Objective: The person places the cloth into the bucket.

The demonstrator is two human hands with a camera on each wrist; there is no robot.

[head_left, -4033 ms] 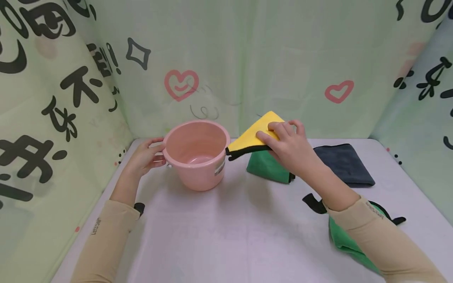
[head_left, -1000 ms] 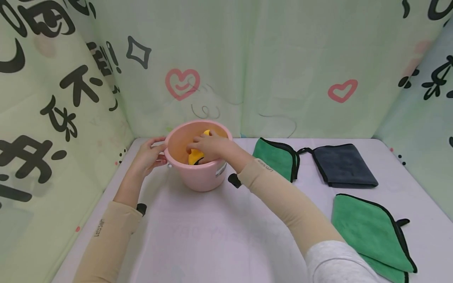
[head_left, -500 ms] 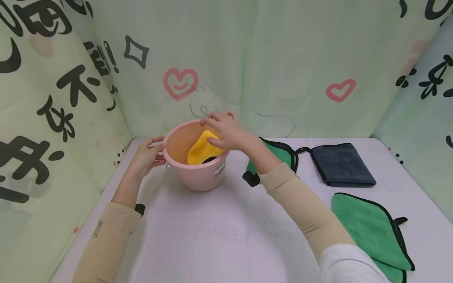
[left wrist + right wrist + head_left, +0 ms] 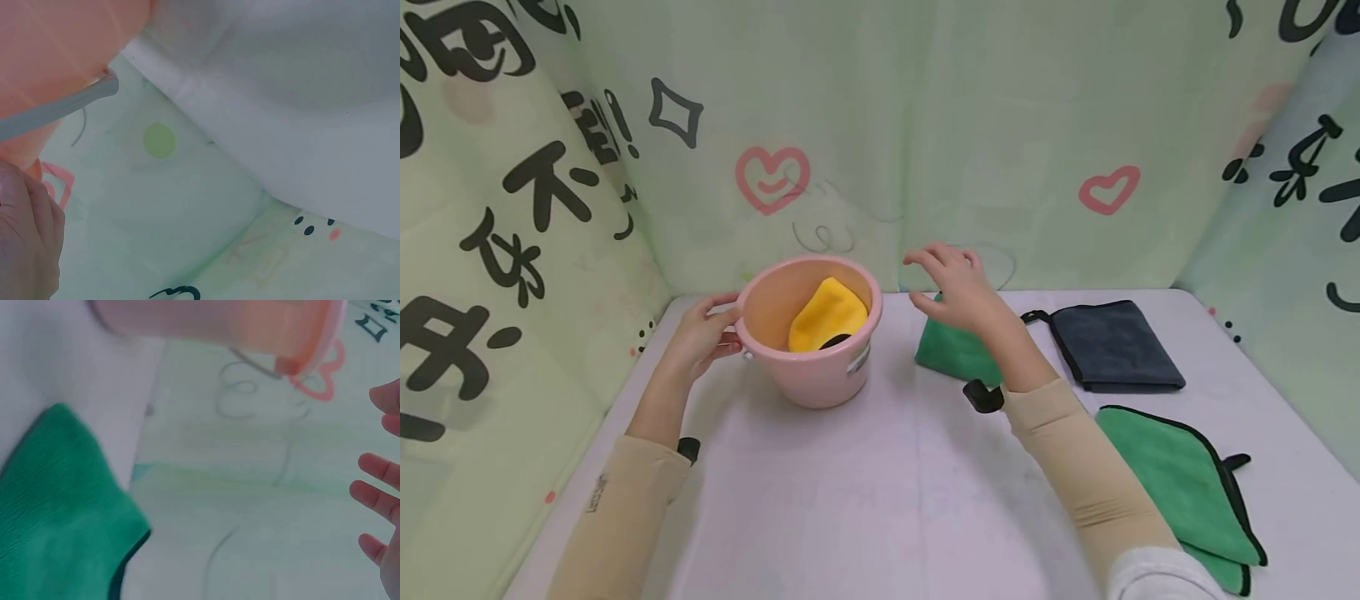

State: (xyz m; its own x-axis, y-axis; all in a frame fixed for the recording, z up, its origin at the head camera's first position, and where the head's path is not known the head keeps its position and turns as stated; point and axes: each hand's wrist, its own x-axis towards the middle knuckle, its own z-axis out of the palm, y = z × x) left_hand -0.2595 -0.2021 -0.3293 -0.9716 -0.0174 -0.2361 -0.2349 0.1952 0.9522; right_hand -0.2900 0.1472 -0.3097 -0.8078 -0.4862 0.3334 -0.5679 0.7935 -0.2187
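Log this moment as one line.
left hand: holds pink bucket; right hand: empty, in air; yellow cloth: inside bucket; near green cloth, far green cloth, dark gray cloth: on table

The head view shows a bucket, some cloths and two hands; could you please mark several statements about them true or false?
1. The yellow cloth lies inside the pink bucket. True.
2. The left hand holds the pink bucket near its rim. True.
3. Both hands touch the pink bucket. False: the right hand is apart from it and empty.
4. Only one green cloth shows. False: the farther green cloth and the nearer green cloth both do.
5. The pink bucket lies on its side. False: it stands upright.
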